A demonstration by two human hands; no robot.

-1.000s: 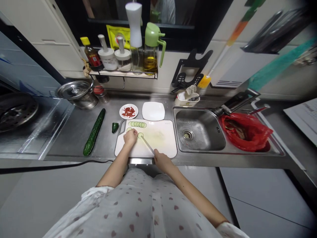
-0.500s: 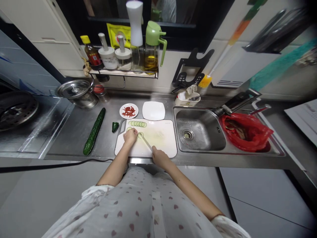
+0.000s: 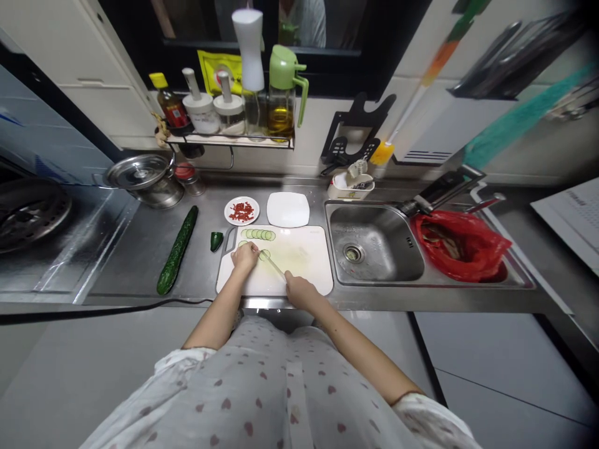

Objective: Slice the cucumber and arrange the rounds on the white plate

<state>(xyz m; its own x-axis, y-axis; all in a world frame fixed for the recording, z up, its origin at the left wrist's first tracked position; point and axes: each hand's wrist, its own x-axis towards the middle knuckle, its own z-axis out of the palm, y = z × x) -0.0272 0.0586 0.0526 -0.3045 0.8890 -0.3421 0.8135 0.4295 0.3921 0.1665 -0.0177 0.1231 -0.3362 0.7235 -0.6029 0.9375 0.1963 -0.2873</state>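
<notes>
My right hand (image 3: 300, 291) is wrapped round the handle of a kitchen knife (image 3: 274, 265), whose narrow blade points up and left across the white cutting board (image 3: 306, 265). Beside the blade tip, my left hand (image 3: 245, 256) has its fingers drawn together over the board; what they press on is hidden beneath them. A single cucumber slice (image 3: 265, 255) lies flat by the blade. Further back on the board, an overlapping row of cucumber slices (image 3: 258, 234) is laid out, and another slice shows partly behind my left hand.
Left of the board lie a cucumber end (image 3: 216, 241) and a whole cucumber (image 3: 178, 251). Behind it stand a plate of chopped red pieces (image 3: 253, 206) and a white square plate (image 3: 287, 209). The sink (image 3: 374, 243) and a red plastic bag (image 3: 461, 246) are at the right.
The camera view has shifted slightly. The knife blade looks thinner, turned more edge-on, and both hands stay almost where they were.
</notes>
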